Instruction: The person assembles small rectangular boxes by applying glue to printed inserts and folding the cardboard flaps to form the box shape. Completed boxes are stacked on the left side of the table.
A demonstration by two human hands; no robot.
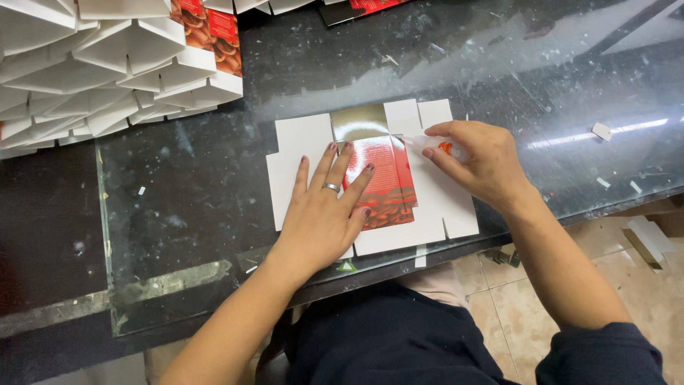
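Head view: on the glass-topped table [178, 214] a big stack of folded white cartons [107, 64] lies at the far left, seemingly finished. One flat carton blank [427, 207] lies unfolded at the near edge, its red panel [388, 185] turned in. Left hand [324, 214] presses it flat, fingers spread; right hand [484, 160] pinches a small glue tube [438, 145], probably, at the flap.

left hand [324, 214] flat, fingers spread, right hand [481, 160] pinching
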